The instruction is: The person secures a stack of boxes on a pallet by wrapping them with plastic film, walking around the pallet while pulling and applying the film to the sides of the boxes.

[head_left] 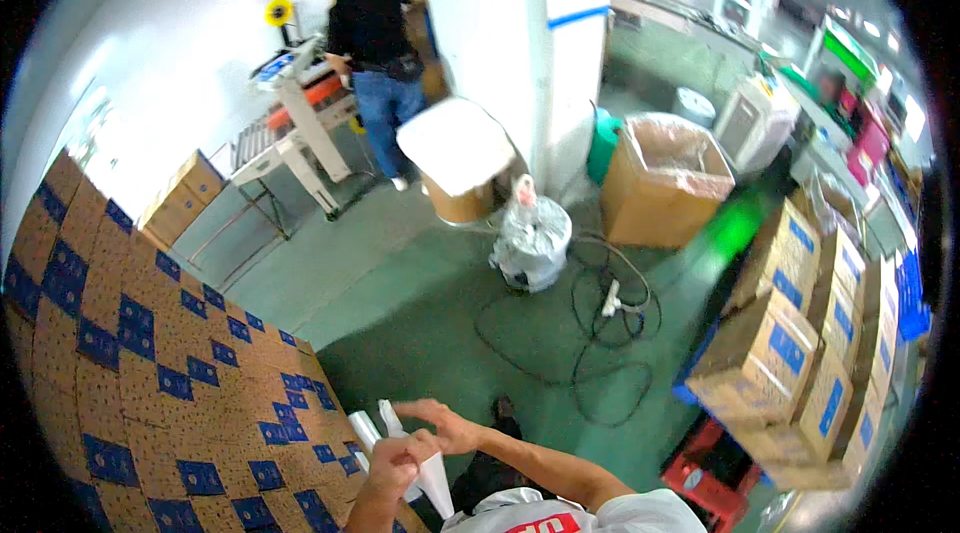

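My left hand [393,463] is closed round a white sheet-like piece [434,486], which hangs down in front of my body. Close above it is my right hand [452,430], its fingers stretched to the left and apart. A narrow white strip [388,417] sticks up by the right fingertips; whether they touch it I cannot tell. Just left of the hands, a white roll-like piece [362,427] shows against the stacked cartons [190,393]. The exact kind of these white pieces is not clear, and the fingers hide where they join.
A red pallet jack [705,478] stands by cartons [770,353] at right. Ahead are a bagged bucket [533,248], a coiled hose [610,318] on the floor and a lined carton [665,193]. A person [375,53] works at a roller machine [300,123] at far left.
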`<state>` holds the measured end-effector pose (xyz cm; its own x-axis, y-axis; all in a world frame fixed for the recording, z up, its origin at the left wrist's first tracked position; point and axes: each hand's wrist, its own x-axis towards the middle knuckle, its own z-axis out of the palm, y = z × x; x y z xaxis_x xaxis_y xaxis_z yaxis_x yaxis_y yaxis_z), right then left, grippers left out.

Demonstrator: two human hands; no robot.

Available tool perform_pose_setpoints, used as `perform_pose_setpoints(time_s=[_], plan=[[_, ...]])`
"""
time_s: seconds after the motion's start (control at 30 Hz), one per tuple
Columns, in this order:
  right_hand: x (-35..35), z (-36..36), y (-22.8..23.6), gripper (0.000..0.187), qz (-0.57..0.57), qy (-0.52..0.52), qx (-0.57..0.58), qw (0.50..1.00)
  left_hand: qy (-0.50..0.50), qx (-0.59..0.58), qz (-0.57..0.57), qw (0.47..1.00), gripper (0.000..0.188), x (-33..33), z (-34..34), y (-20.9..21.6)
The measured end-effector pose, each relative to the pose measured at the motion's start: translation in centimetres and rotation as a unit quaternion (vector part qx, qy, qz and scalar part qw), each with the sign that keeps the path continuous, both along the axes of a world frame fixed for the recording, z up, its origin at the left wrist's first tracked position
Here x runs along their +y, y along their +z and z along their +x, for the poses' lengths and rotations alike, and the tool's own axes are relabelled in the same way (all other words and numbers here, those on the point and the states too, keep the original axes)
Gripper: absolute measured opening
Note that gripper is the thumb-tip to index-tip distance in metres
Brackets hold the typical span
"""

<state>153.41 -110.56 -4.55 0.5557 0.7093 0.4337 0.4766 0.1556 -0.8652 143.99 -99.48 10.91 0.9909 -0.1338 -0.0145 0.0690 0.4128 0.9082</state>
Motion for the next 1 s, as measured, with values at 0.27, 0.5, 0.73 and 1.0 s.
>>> perform_pose_setpoints(time_s=[0.27,0.5,0.73,1.0], plan=[[2.0,5.4,-0.2,0.027,-0.153,0.158,0.310,0.925,0.146,0.036,-0.423,0.893,0.013,7.0,9.2,2.9],[2.0,13.7,7.9,0.020,-0.080,-0.145,0.387,0.907,0.424,-0.018,0.275,0.863,0.029,10.9,13.4,-9.3],[2.7,17.4,12.4,0.022,0.128,-0.245,0.531,0.801,0.160,-0.056,0.085,0.982,0.082,-1.4,19.5,-7.6],[-3.8,24.2,12.3,0.016,0.120,-0.240,0.422,0.866,0.098,0.127,-0.039,0.986,0.034,-2.4,26.5,-7.2]])
